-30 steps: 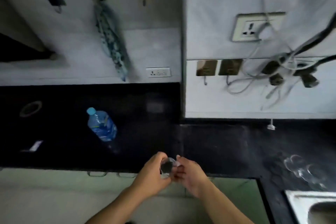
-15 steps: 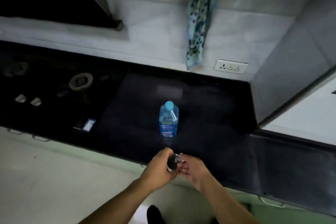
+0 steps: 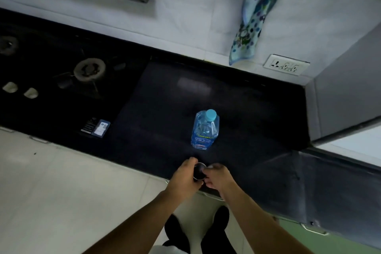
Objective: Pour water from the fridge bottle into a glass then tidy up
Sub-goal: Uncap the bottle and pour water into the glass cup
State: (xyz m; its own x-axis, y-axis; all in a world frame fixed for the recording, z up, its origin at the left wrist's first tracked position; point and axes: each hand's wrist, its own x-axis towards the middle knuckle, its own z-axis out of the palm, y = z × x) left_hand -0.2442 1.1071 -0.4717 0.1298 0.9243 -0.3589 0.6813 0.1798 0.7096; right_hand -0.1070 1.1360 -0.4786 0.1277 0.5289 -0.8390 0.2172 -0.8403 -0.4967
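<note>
A clear water bottle [image 3: 204, 129] with a light blue cap and blue label stands upright on the black countertop [image 3: 247, 113]. Just in front of it, near the counter's front edge, I hold a small clear glass [image 3: 199, 170] between both hands. My left hand [image 3: 184, 177] wraps around its left side. My right hand [image 3: 219, 177] grips its right side with the fingertips at the rim. The glass is mostly hidden by my fingers, and I cannot tell whether it rests on the counter.
A gas hob [image 3: 61, 68] with a round burner [image 3: 90, 68] fills the counter's left part. A small card [image 3: 100, 128] lies by the front edge. A spotted cloth [image 3: 255, 12] hangs on the tiled wall above a socket [image 3: 286, 64]. A grey cabinet side [image 3: 346, 80] rises at right.
The view has swung left from the sink and sockets to the hob. The bottle now stands straight ahead of my hands, which still hold the glass together.
</note>
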